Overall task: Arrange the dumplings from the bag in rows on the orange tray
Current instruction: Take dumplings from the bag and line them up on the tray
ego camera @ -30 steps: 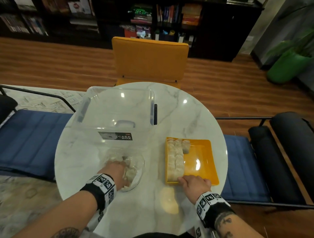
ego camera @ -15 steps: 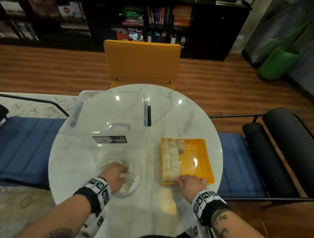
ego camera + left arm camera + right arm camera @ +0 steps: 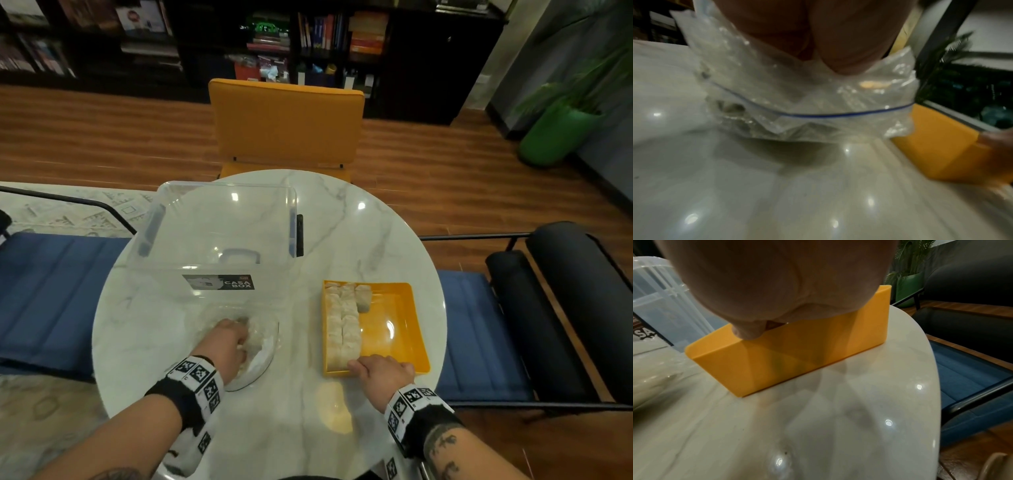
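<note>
Dumplings (image 3: 343, 320) fill the left part of the orange tray (image 3: 394, 329): two full rows run along its left wall from far edge to near edge, packed side by side and touching, and one more dumpling (image 3: 363, 297) starts a third row at the far end. They are pale, whitish and lumpy, each roughly oblong. The rest of the tray floor is bare and glossy.

Left of the tray lies the clear bag (image 3: 255, 346), crumpled, with a blue zip line across its mouth (image 3: 838, 115). Pale dumplings show through the plastic, though the view is too blurred to count them. The left hand (image 3: 224, 342) is inside the bag, fingers curled downward among the contents; whether they grip a dumpling I cannot tell.

The right hand (image 3: 383, 371) sits at the tray's near edge, thumb (image 3: 747, 331) hooked over the outer wall and fingers bent over the rim, holding the tray (image 3: 789, 353).

Beyond the bag, left of the tray's far end, stands a clear plastic box (image 3: 219, 236) with a dark label; nothing shows inside it. All of this rests on a round marble table (image 3: 342, 222).
</note>
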The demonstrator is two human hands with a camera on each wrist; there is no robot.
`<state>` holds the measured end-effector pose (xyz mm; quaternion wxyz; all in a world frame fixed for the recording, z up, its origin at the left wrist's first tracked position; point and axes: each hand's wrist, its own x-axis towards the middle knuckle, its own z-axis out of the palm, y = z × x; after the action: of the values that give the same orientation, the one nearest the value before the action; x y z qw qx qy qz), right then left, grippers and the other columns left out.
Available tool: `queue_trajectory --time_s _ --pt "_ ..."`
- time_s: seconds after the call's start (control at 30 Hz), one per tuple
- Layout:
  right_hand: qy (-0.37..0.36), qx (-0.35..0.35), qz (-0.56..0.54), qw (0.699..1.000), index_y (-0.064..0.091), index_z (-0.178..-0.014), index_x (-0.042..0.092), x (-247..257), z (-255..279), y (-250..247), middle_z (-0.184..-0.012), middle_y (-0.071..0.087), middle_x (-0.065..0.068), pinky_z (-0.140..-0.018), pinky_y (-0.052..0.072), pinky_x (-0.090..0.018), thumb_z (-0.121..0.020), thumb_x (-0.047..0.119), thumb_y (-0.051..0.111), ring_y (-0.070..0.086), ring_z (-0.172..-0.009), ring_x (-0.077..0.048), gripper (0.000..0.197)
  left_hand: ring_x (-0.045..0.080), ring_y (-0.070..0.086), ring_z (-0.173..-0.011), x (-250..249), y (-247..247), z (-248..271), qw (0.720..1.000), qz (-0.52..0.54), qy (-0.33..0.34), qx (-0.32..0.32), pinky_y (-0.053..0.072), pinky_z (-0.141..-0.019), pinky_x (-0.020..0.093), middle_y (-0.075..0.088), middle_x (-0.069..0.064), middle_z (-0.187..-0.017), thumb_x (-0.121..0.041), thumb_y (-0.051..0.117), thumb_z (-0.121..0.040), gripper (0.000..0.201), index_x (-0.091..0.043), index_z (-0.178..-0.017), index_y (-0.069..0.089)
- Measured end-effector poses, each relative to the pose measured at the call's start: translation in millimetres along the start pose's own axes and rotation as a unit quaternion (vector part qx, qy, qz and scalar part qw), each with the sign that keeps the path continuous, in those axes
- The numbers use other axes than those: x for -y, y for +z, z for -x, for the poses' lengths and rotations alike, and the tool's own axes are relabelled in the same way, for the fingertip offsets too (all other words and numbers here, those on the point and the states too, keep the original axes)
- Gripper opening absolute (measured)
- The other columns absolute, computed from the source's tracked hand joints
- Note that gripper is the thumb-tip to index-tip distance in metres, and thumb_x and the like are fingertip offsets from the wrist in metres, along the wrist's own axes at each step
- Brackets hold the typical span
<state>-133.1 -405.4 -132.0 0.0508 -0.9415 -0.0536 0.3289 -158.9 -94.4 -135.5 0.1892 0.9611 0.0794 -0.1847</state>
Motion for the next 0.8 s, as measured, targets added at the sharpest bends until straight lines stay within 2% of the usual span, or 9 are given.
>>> queue_trajectory --time_s 0.1,0.17,0.33,0.4,0.47,0.53,0.6,0.7,0.8 --pt "0.002 0.001 -0.003 1.0 0.063 -0.116 0.037 0 -1 0 -0.117 0.063 0.008 -0.096 0.029 -0.042 -0.103 0.054 0.018 0.053 -0.113 -0.019 0.05 0.015 0.056 -0.088 2 -7 3 0.997 0.057 -0.042 -0.019 0.045 -0.077 0.023 0.059 0.001 -0.108 -0.008 0.05 -0.092 0.03 -0.015 -0.12 0.054" --pt "0.002 0.003 -0.006 1.0 0.063 -0.117 0.037 0 -1 0 -0.118 0.063 0.008 -0.096 0.029 -0.042 -0.103 0.054 0.018 0.053 -0.113 -0.019 0.05 0.016 0.056 -0.085 2 -10 5 0.996 0.07 -0.053 -0.027 0.048 -0.079 0.026 0.058 -0.001 -0.101 -0.01 0.049 -0.092 0.031 -0.015 -0.123 0.048" --pt "0.001 0.007 -0.005 1.0 0.062 -0.12 0.036 0 -2 -1 -0.121 0.062 0.008 -0.099 0.03 -0.043 -0.102 0.056 0.017 0.052 -0.115 -0.019 0.052 0.018 0.059 -0.104 1 -8 8 0.997 0.074 -0.034 0.01 0.053 -0.091 0.029 0.052 0.0 -0.123 -0.014 0.067 -0.088 0.045 -0.02 -0.129 0.051" --pt "0.001 0.01 -0.003 1.0 0.061 -0.121 0.036 0 -2 -1 -0.122 0.062 0.007 -0.099 0.03 -0.043 -0.103 0.055 0.017 0.052 -0.116 -0.019 0.051 0.016 0.057 -0.103 -2 -9 9 0.999 0.04 -0.024 -0.007 0.047 -0.092 0.025 0.052 0.001 -0.12 -0.02 0.06 -0.093 0.031 -0.019 -0.123 0.057" --pt "0.0 0.008 -0.003 1.0 0.062 -0.119 0.036 0 -2 -1 -0.121 0.062 0.008 -0.098 0.03 -0.043 -0.103 0.054 0.018 0.052 -0.115 -0.019 0.05 0.015 0.056 -0.091 -4 -13 10 0.998 0.038 -0.015 -0.046 0.045 -0.082 0.024 0.054 0.0 -0.104 -0.028 0.054 -0.097 0.014 -0.021 -0.106 0.061" --pt "0.0 0.008 -0.001 1.0 0.062 -0.118 0.036 -1 -1 -2 -0.121 0.062 0.008 -0.097 0.03 -0.043 -0.102 0.055 0.018 0.053 -0.115 -0.019 0.051 0.015 0.053 -0.078 -5 -17 10 0.996 0.047 -0.026 -0.067 0.04 -0.071 0.026 0.05 -0.002 -0.09 -0.034 0.053 -0.097 0.02 -0.023 -0.081 0.051" --pt "-0.001 0.011 0.003 1.0 0.062 -0.119 0.036 0 0 -2 -0.121 0.062 0.008 -0.098 0.03 -0.043 -0.103 0.055 0.017 0.052 -0.116 -0.02 0.051 0.013 0.049 -0.071 -6 -19 10 0.994 0.066 -0.044 -0.077 0.036 -0.065 0.026 0.048 -0.002 -0.082 -0.035 0.053 -0.097 0.031 -0.023 -0.071 0.042" --pt "-0.002 0.014 0.003 1.0 0.061 -0.121 0.036 0 0 -4 -0.122 0.061 0.008 -0.099 0.03 -0.043 -0.103 0.055 0.017 0.052 -0.116 -0.02 0.051 0.009 0.05 -0.068 -4 -25 10 0.988 0.106 -0.094 -0.061 0.036 -0.06 0.026 0.052 -0.005 -0.077 -0.035 0.052 -0.098 0.024 -0.023 -0.079 0.044" --pt "-0.002 0.016 -0.001 1.0 0.061 -0.121 0.036 0 -1 -4 -0.122 0.062 0.008 -0.099 0.03 -0.043 -0.102 0.056 0.017 0.052 -0.116 -0.02 0.052 0.018 0.061 -0.079 0 -31 9 0.975 0.179 -0.119 -0.051 0.043 -0.064 0.03 0.059 -0.004 -0.082 -0.033 0.053 -0.098 0.013 -0.025 -0.089 0.047"
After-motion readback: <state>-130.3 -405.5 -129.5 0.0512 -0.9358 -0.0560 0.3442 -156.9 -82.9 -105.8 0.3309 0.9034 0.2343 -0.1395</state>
